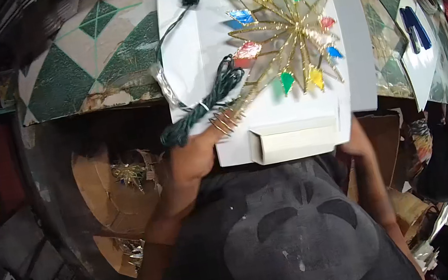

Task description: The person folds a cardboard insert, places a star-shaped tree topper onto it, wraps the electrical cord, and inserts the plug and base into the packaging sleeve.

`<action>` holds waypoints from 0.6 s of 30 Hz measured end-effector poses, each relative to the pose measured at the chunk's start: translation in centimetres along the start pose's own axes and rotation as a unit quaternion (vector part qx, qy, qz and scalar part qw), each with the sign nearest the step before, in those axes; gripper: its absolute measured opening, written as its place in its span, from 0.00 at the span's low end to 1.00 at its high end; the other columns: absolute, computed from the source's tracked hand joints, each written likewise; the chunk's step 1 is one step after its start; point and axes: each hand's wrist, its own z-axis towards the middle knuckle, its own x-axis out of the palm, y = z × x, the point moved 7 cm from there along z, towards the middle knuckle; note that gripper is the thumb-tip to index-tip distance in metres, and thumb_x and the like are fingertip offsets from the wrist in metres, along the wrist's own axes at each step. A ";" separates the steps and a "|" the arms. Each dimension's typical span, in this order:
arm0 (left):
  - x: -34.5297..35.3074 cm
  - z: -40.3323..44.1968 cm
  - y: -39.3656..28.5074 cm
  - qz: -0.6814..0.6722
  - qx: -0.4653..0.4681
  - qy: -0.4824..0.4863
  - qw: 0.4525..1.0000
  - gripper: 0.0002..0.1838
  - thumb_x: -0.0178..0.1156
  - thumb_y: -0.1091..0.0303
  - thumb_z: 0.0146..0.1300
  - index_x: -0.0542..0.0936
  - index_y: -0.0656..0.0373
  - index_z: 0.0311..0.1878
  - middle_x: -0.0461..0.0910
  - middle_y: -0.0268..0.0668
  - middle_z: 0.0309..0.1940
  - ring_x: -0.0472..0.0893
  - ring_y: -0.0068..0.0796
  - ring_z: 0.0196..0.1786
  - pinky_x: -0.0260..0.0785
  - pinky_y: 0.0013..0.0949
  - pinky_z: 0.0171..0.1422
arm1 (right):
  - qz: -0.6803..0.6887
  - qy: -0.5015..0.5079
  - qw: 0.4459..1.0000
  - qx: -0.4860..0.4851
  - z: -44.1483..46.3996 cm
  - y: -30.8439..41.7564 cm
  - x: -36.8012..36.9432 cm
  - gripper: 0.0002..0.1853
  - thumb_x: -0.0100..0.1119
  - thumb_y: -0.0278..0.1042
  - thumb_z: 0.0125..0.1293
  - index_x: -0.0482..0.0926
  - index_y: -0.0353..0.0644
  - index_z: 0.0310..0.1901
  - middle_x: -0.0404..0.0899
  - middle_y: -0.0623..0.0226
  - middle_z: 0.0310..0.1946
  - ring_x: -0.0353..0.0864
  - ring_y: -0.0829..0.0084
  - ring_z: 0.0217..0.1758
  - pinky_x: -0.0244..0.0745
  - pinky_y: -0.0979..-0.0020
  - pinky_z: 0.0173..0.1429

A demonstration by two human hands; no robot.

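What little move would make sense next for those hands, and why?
I'd probably have the left hand tuck the green cable bundle inward, since one end pokes past the left edge of the white cardboard on which the gold star lies.

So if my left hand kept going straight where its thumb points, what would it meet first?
Most likely the gold wire coil below the star; your left hand looks right against it, though depth is unclear.

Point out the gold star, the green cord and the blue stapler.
Gold star [296,27], head view: its centre.
Green cord [194,118], head view: its coiled bundle.
Blue stapler [421,28], head view: one arm.
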 end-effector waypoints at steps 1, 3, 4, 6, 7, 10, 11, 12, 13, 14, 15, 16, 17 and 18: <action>0.0 0.3 -0.5 -0.049 -0.028 0.002 0.998 0.16 0.75 0.67 0.68 0.89 0.68 0.53 0.91 0.34 0.45 0.85 0.20 0.40 0.78 0.23 0.44 | 0.305 0.061 0.939 -0.143 5.1 -2.3 1.1 0.28 0.65 0.29 0.71 0.70 0.40 0.71 0.76 0.55 0.65 0.78 0.62 0.62 0.77 0.61 0.64; 0.3 -0.8 -1.0 -0.092 -0.053 -0.004 0.994 0.17 0.77 0.66 0.67 0.89 0.68 0.53 0.91 0.34 0.44 0.84 0.20 0.39 0.77 0.23 0.43 | 0.577 0.130 0.761 -0.267 8.6 8.5 6.1 0.37 0.58 0.33 0.78 0.55 0.43 0.84 0.61 0.54 0.83 0.65 0.57 0.83 0.67 0.55 0.83; 0.1 -1.5 -1.1 -0.067 -0.057 -0.021 0.996 0.18 0.77 0.66 0.66 0.89 0.69 0.53 0.91 0.34 0.43 0.84 0.20 0.39 0.77 0.23 0.44 | 0.308 0.054 0.931 -0.190 -1.9 12.4 8.3 0.33 0.49 0.44 0.84 0.55 0.47 0.85 0.62 0.56 0.83 0.63 0.59 0.84 0.63 0.55 0.85; -0.5 -2.4 -1.7 -0.017 -0.060 -0.053 0.997 0.18 0.77 0.65 0.66 0.89 0.69 0.53 0.90 0.35 0.43 0.84 0.20 0.40 0.77 0.23 0.44 | 0.089 0.039 0.986 -0.137 -2.4 3.6 5.9 0.33 0.49 0.45 0.84 0.54 0.49 0.85 0.62 0.58 0.83 0.60 0.60 0.86 0.61 0.56 0.86; -0.8 -2.3 -2.0 0.006 -0.059 -0.068 0.996 0.19 0.78 0.64 0.66 0.89 0.69 0.53 0.90 0.35 0.43 0.83 0.20 0.40 0.77 0.22 0.44 | -0.142 0.010 0.987 -0.073 -0.9 -0.4 4.7 0.34 0.48 0.47 0.84 0.53 0.50 0.85 0.61 0.59 0.83 0.57 0.61 0.87 0.58 0.56 0.87; -2.0 -1.5 -0.3 0.016 -0.049 -0.063 0.997 0.19 0.78 0.64 0.66 0.89 0.68 0.53 0.90 0.35 0.43 0.83 0.20 0.41 0.76 0.22 0.45 | 0.271 0.163 0.940 -0.125 6.5 1.3 7.7 0.34 0.46 0.50 0.84 0.54 0.52 0.85 0.60 0.59 0.84 0.56 0.62 0.87 0.57 0.57 0.88; -2.4 -1.5 0.8 0.017 -0.051 -0.059 0.997 0.19 0.78 0.63 0.66 0.90 0.68 0.53 0.90 0.35 0.44 0.83 0.19 0.42 0.76 0.22 0.45 | 0.463 0.230 0.846 -0.132 8.5 2.9 8.6 0.34 0.45 0.51 0.85 0.54 0.53 0.85 0.60 0.60 0.84 0.56 0.62 0.88 0.57 0.57 0.88; -2.4 -1.5 1.2 0.018 -0.053 -0.054 0.997 0.19 0.78 0.63 0.66 0.90 0.68 0.53 0.90 0.35 0.44 0.83 0.19 0.42 0.76 0.21 0.46 | 0.631 0.283 0.710 -0.132 9.4 4.5 9.0 0.33 0.44 0.53 0.85 0.54 0.55 0.85 0.59 0.60 0.84 0.55 0.63 0.88 0.56 0.57 0.88; -1.9 -1.7 0.7 0.018 -0.053 -0.056 0.997 0.19 0.78 0.63 0.66 0.90 0.68 0.53 0.90 0.35 0.44 0.83 0.19 0.42 0.76 0.21 0.46 | 0.631 0.285 0.710 -0.131 10.0 5.7 9.7 0.33 0.44 0.53 0.85 0.54 0.55 0.85 0.59 0.60 0.84 0.55 0.63 0.88 0.56 0.57 0.88; -1.5 -1.9 0.1 0.028 -0.050 -0.075 0.996 0.19 0.78 0.63 0.66 0.90 0.68 0.52 0.90 0.34 0.44 0.83 0.19 0.42 0.76 0.21 0.46 | 0.611 0.294 0.710 -0.192 10.2 7.6 10.2 0.33 0.43 0.54 0.85 0.53 0.56 0.86 0.58 0.60 0.85 0.55 0.62 0.88 0.56 0.55 0.88; -0.9 -2.1 -0.9 0.038 -0.046 -0.095 0.994 0.19 0.78 0.62 0.66 0.90 0.67 0.52 0.90 0.34 0.44 0.83 0.19 0.42 0.75 0.21 0.46 | 0.587 0.302 0.707 -0.252 10.2 9.5 10.5 0.33 0.42 0.55 0.85 0.53 0.57 0.86 0.57 0.60 0.85 0.54 0.62 0.88 0.55 0.54 0.88; -0.4 -2.4 -1.6 0.048 -0.044 -0.115 0.991 0.19 0.78 0.61 0.66 0.90 0.67 0.52 0.90 0.34 0.44 0.83 0.19 0.43 0.75 0.21 0.46 | 0.563 0.309 0.702 -0.309 10.0 10.9 10.9 0.33 0.40 0.56 0.86 0.52 0.59 0.86 0.57 0.61 0.85 0.53 0.62 0.88 0.54 0.53 0.89; -0.4 -2.8 -2.0 0.059 -0.042 -0.135 0.988 0.19 0.77 0.61 0.67 0.90 0.67 0.52 0.90 0.34 0.44 0.83 0.19 0.43 0.75 0.21 0.45 | 0.537 0.315 0.692 -0.365 9.4 11.7 10.9 0.33 0.39 0.57 0.86 0.51 0.60 0.86 0.56 0.61 0.85 0.53 0.62 0.88 0.53 0.52 0.89; -0.4 -2.8 -2.0 0.060 -0.042 -0.136 0.988 0.19 0.77 0.61 0.67 0.90 0.67 0.52 0.90 0.34 0.44 0.83 0.19 0.43 0.75 0.21 0.45 | 0.538 0.316 0.691 -0.366 9.4 11.2 11.0 0.33 0.39 0.57 0.86 0.51 0.60 0.86 0.56 0.61 0.85 0.53 0.62 0.88 0.53 0.52 0.89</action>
